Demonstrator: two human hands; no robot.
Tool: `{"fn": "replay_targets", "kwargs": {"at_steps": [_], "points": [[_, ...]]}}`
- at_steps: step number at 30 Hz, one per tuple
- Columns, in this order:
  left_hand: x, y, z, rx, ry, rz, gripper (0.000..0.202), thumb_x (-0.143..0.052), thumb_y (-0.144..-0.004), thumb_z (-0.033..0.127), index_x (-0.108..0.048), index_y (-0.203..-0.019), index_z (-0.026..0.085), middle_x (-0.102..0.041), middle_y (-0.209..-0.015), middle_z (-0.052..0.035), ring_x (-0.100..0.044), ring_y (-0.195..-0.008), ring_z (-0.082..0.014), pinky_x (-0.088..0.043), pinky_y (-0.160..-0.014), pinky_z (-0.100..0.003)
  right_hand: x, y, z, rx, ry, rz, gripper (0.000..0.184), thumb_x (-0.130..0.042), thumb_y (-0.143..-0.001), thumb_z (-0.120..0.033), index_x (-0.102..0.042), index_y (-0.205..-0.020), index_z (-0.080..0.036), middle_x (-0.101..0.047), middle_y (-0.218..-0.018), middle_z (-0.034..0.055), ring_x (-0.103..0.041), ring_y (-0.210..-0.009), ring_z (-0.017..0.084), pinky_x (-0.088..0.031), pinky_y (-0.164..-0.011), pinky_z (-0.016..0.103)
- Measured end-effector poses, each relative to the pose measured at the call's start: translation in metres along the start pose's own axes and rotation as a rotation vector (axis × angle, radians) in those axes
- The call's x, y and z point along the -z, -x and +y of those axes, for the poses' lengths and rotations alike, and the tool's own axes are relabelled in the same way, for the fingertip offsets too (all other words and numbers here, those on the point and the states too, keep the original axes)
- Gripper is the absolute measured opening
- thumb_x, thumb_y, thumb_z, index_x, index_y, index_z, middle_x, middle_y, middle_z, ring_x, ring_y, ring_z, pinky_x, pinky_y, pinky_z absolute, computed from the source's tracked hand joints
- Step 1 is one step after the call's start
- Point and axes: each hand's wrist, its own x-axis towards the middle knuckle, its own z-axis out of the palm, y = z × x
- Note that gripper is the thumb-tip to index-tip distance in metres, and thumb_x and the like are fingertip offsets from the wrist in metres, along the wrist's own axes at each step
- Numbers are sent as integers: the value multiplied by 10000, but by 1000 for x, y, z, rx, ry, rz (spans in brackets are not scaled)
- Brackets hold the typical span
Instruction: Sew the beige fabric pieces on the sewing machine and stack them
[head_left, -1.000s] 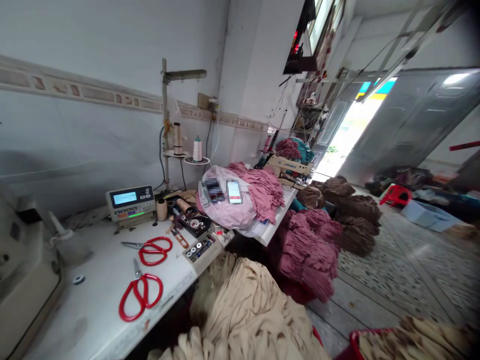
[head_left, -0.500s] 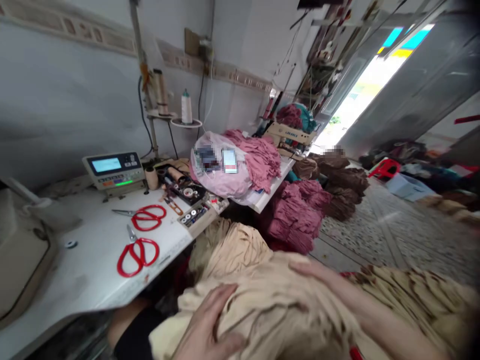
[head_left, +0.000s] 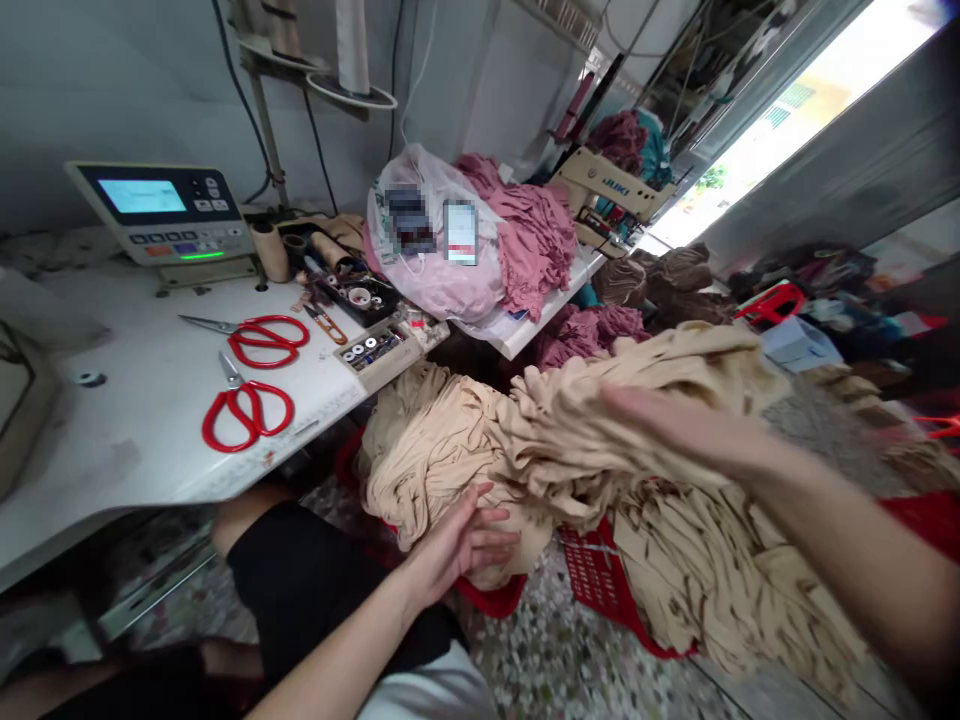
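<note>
A big heap of beige fabric pieces (head_left: 570, 430) spills over red plastic baskets (head_left: 600, 580) on the floor in front of me. My left hand (head_left: 461, 540) lies against the lower left of the heap, fingers spread and flat on the cloth. My right hand (head_left: 660, 415) rests on top of the heap, fingers stretched out, a little smeared by motion. Neither hand grips anything that I can see.
The white sewing table (head_left: 150, 420) at left carries two red-handled scissors (head_left: 251, 415), a control box (head_left: 161, 205), a tray of bobbins (head_left: 371, 350) and a bag of pink fabric (head_left: 450, 250). Behind stand a second sewing machine (head_left: 615, 185), maroon and brown fabric piles (head_left: 667, 270) and an open doorway.
The view has tipped down and moved closer. Both hands came into view on the beige heap; the left slid down its side and the right moved across its top.
</note>
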Motion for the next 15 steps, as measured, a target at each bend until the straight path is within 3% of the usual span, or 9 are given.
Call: {"fn": "replay_targets", "kwargs": {"at_steps": [2, 4, 6, 8, 9, 11, 13, 15], "points": [[11, -18, -5, 34, 199, -67, 822, -536, -856, 792, -417, -1452, 238, -668, -1267, -188, -722, -1063, -359, -542, -930, -516, -52, -17, 1, -39, -52, -219, 573, -220, -1106, -505, -574, -1426, -188, -561, -1496, 140, -637, -1273, 207, -534, -1009, 431], [29, -33, -13, 15, 282, -71, 820, -485, -867, 810, -449, -1430, 215, -692, -1232, -196, -717, -1077, -358, -545, -930, -518, -124, -34, 4, -80, -66, -311, 628, -206, -1091, -550, -533, -1479, -179, -565, -1490, 138, -572, -1350, 261, -497, -1073, 470], [56, -44, -25, 18, 269, 41, 742, -513, -898, 757, -524, -1383, 195, -717, -1185, -179, -729, -1029, -321, -578, -868, -461, -197, -48, 9, -47, -40, -356, 665, -189, -1088, -554, -491, -1511, -140, -606, -1440, 174, -601, -1314, 287, -514, -1049, 445], [85, -50, -40, 74, 192, 270, 644, -637, -880, 664, -602, -1290, 170, -758, -1020, -141, -747, -852, -275, -597, -736, -381, -253, -57, 16, -10, -23, -396, 687, -289, -1064, -595, -518, -1481, -99, -670, -1347, 196, -645, -1245, 319, -533, -1003, 421], [99, -53, -46, 95, 153, 372, 612, -698, -854, 616, -628, -1244, 149, -764, -932, -126, -741, -779, -256, -591, -690, -346, -272, -60, 20, 14, -14, -412, 696, -342, -1044, -617, -583, -1413, -79, -710, -1272, 201, -675, -1184, 335, -543, -969, 410], [120, -55, -54, 95, 115, 457, 565, -756, -828, 536, -648, -1194, 119, -750, -797, -90, -713, -675, -218, -559, -613, -282, -295, -63, 26, 63, -3, -431, 722, -420, -997, -666, -672, -1265, -45, -753, -1136, 212, -708, -1077, 360, -546, -924, 404], [132, -57, -55, 80, 82, 486, 537, -788, -804, 484, -659, -1178, 121, -731, -732, -53, -683, -610, -184, -522, -560, -239, -305, -63, 33, 103, -3, -418, 725, -452, -973, -687, -688, -1194, -38, -755, -1086, 220, -710, -1038, 367, -536, -918, 406], [135, -59, -52, 72, 42, 504, 533, -807, -785, 465, -668, -1187, 144, -730, -731, -32, -666, -586, -164, -500, -538, -221, -309, -62, 39, 128, -12, -383, 714, -457, -974, -681, -650, -1236, -45, -742, -1110, 227, -697, -1058, 365, -525, -930, 413]]}}
